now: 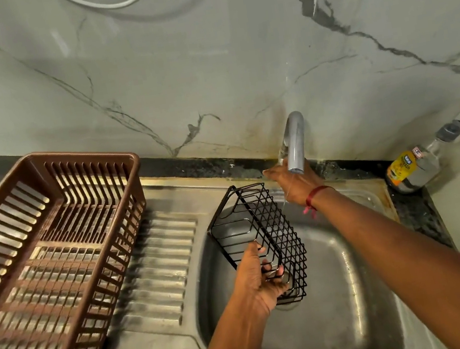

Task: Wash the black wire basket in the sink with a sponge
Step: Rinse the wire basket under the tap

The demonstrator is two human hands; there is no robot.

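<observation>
Steel kitchen sink (pixel 349 321) w/ ribbed drainboard (pixel 161 259) on its left, set under a veined marble-look wall (pixel 205 58).

Nearest: left hand (pixel 258 285) grips the near end of the black wire basket (pixel 263 229), fingers curled through the wires. It holds the basket tilted above the basin, not resting on the bottom.

Further back, right hand (pixel 293 185) is up at the foot of the tap (pixel 294 143), partly hidden by the spout. Can't tell if it's clasping a handle or just touching. Maybe a thin dribble of water by the wrist, too faint to be sure.

Brown plastic dish basket (pixel 82 156) sits on the drainboard, well apart from the wire one. Soap bottle (pixel 413 168) lies in the far right corner.

Progress, as I judge it: v. early. Basket is at the sink, but no sponge in view, no suds, no clear flow. Prob. the water-on step. Still left: wetting, scrubbing w/ sponge, rinsing.
</observation>
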